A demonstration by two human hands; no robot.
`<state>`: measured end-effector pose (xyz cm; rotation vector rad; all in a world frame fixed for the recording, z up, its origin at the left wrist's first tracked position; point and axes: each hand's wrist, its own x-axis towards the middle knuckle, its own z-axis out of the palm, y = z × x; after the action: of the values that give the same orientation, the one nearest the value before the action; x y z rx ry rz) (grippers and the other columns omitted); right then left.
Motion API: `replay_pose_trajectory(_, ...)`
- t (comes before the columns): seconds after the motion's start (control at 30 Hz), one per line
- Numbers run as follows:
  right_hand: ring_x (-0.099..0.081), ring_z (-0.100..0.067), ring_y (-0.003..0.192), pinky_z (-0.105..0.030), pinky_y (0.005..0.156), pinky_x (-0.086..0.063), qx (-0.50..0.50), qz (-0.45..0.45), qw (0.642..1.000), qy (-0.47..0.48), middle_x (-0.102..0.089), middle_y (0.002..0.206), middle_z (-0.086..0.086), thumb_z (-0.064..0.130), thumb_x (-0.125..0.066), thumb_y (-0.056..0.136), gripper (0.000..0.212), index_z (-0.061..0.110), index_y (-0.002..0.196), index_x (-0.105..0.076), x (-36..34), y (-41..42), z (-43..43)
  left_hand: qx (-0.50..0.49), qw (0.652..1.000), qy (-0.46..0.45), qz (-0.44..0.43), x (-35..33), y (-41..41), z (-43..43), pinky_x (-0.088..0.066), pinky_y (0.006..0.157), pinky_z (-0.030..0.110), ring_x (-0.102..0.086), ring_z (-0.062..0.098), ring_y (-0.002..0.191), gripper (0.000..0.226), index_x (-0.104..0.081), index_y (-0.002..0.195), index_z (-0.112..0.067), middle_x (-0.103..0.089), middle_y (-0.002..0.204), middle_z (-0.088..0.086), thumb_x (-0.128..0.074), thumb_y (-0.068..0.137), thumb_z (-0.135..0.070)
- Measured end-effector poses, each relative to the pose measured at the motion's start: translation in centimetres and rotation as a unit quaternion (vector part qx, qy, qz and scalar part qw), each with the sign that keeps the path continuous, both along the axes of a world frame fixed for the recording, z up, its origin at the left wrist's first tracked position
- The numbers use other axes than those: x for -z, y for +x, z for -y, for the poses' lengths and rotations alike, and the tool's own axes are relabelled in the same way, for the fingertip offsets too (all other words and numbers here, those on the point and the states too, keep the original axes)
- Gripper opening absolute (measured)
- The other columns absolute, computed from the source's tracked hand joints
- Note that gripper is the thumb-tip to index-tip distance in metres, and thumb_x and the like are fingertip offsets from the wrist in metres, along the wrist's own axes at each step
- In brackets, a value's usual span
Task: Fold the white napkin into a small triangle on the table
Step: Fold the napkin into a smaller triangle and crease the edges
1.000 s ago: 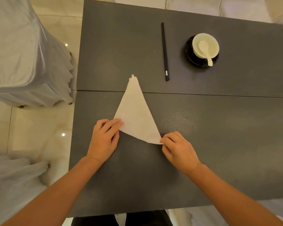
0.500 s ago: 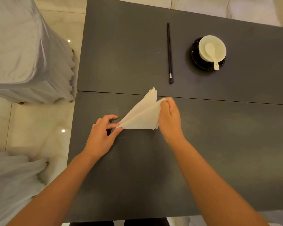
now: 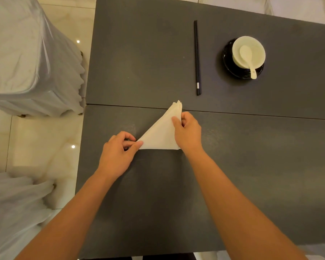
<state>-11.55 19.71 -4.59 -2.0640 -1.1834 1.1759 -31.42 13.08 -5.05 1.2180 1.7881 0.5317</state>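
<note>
White paper napkin (image 3: pixel 160 135) folded into layered triangle, flat on dark grey desk (image 3: pixel 139 62), apex touching desk seam. Left hand (image 3: pixel 116 154): grip closed, thumb and forefinger pinching napkin's left corner. Right hand (image 3: pixel 188 134): grip closed on napkin's right edge near apex, thumb on top.

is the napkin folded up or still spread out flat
Folded. The white napkin is a small triangle with stacked layers showing at its top tip, pinched by the left hand at its left corner and the right hand along its right edge.
</note>
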Motion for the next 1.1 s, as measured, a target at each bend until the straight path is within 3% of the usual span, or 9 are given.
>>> replay_pose_trajectory(0.1, -0.044, -0.007, 0.058, -0.019, 0.050, -0.034, -0.020, 0.039, 0.999, 0.017, -0.048, 0.065, 0.009, 0.023, -0.051, 0.099, 0.018, 0.013, 0.083, -0.052, 0.2, -0.5, -0.5, -0.007, 1.000, -0.011, -0.002, -0.2, 0.2, -0.1, -0.037, 0.068, 0.019, -0.059, 0.011, 0.098, 0.017, -0.056, 0.085, -0.033, -0.066, 0.065, -0.038, -0.068, 0.090, -0.043)
replay_pose_trajectory(0.27, -0.047, -0.015, 0.064, -0.033, 0.056, -0.037, -0.009, 0.070, 0.997, 0.014, -0.051, 0.070, 0.005, 0.025, -0.046, 0.101, 0.020, 0.013, 0.085, -0.048, 0.7, -1.2, -0.6, -0.029, 0.999, -0.030, -0.029, -0.6, 0.8, -0.5, -0.045, 0.071, 0.030, -0.064, 0.015, 0.093, 0.020, -0.054, 0.084, -0.031, -0.069, 0.068, -0.023, -0.070, 0.089, -0.042)
replay_pose_trajectory(0.43, -0.059, -0.023, 0.086, -0.032, 0.064, -0.047, 0.043, 0.042, 0.998, 0.004, -0.062, 0.098, -0.005, 0.027, -0.052, 0.099, 0.013, 0.015, 0.103, -0.049, -0.5, -1.6, -0.4, -0.042, 0.997, -0.058, -0.040, -0.9, 1.0, -1.0, -0.046, 0.068, 0.029, -0.065, 0.009, 0.087, 0.021, -0.053, 0.085, -0.033, -0.069, 0.074, -0.019, -0.071, 0.087, -0.043)
replay_pose_trajectory(0.47, -0.057, -0.025, 0.094, -0.035, 0.072, -0.048, 0.032, 0.096, 0.994, 0.041, -0.061, 0.105, -0.006, 0.025, -0.054, 0.097, 0.016, 0.015, 0.108, -0.050, -0.8, -1.6, 0.1, -0.042, 0.997, -0.059, -0.040, -1.0, 1.0, -1.0, -0.047, 0.070, 0.031, -0.065, 0.010, 0.087, 0.021, -0.053, 0.085, -0.033, -0.068, 0.073, -0.020, -0.071, 0.087, -0.043)
replay_pose_trajectory(0.53, -0.051, -0.028, 0.107, -0.039, 0.087, -0.044, -0.065, 0.235, 0.955, 0.170, -0.058, 0.119, -0.007, 0.023, -0.055, 0.093, 0.029, 0.013, 0.120, -0.051, -1.3, -2.2, 2.1, -0.037, 0.997, -0.042, -0.049, -0.9, 1.2, -0.7, -0.050, 0.075, 0.035, -0.065, 0.013, 0.090, 0.020, -0.055, 0.088, -0.031, -0.067, 0.070, -0.022, -0.072, 0.087, -0.042)
replay_pose_trajectory(0.6, -0.043, -0.030, 0.130, -0.042, 0.103, -0.038, -0.254, 0.245, 0.908, 0.227, -0.051, 0.140, -0.008, 0.028, -0.048, 0.095, 0.046, 0.015, 0.138, -0.044, -0.9, -2.9, 4.8, -0.031, 0.998, -0.018, -0.053, -0.9, 1.4, -0.5, -0.050, 0.080, 0.036, -0.062, 0.015, 0.096, 0.021, -0.057, 0.095, -0.025, -0.068, 0.072, -0.022, -0.071, 0.089, -0.039)
replay_pose_trajectory(0.73, 0.002, -0.029, 0.154, -0.051, 0.123, -0.011, -0.433, 0.298, 0.838, 0.146, -0.007, 0.167, -0.005, 0.046, -0.035, 0.103, 0.065, 0.018, 0.158, -0.014, 2.1, -2.0, 7.6, -0.019, 0.997, 0.060, -0.041, -1.2, 1.5, 0.9, -0.047, 0.088, 0.035, -0.058, 0.017, 0.105, 0.027, -0.057, 0.115, -0.025, -0.072, 0.096, -0.013, -0.069, 0.092, -0.029)
replay_pose_trajectory(0.87, 0.003, -0.029, 0.154, -0.050, 0.124, -0.007, -0.434, 0.325, 0.827, 0.148, -0.005, 0.168, -0.004, 0.054, -0.033, 0.101, 0.071, 0.018, 0.159, -0.010, 3.4, -1.9, 7.5, 0.128, 0.931, 0.240, -0.244, -0.9, 1.7, 3.3, -0.040, 0.093, 0.043, -0.047, 0.028, 0.123, 0.044, -0.058, 0.134, -0.010, -0.061, 0.138, 0.005, -0.061, 0.092, -0.022)
replay_pose_trajectory(1.1, 0.009, -0.029, 0.153, -0.051, 0.124, -0.007, -0.437, 0.347, 0.821, 0.123, 0.002, 0.168, -0.006, 0.053, -0.030, 0.101, 0.072, 0.015, 0.159, -0.007, 3.1, -2.3, 7.7, 0.270, 0.888, 0.082, -0.363, 0.5, 2.5, 5.8, -0.026, 0.110, 0.059, -0.014, 0.040, 0.153, 0.074, -0.029, 0.154, -0.006, -0.024, 0.166, 0.011, -0.058, 0.088, -0.024)
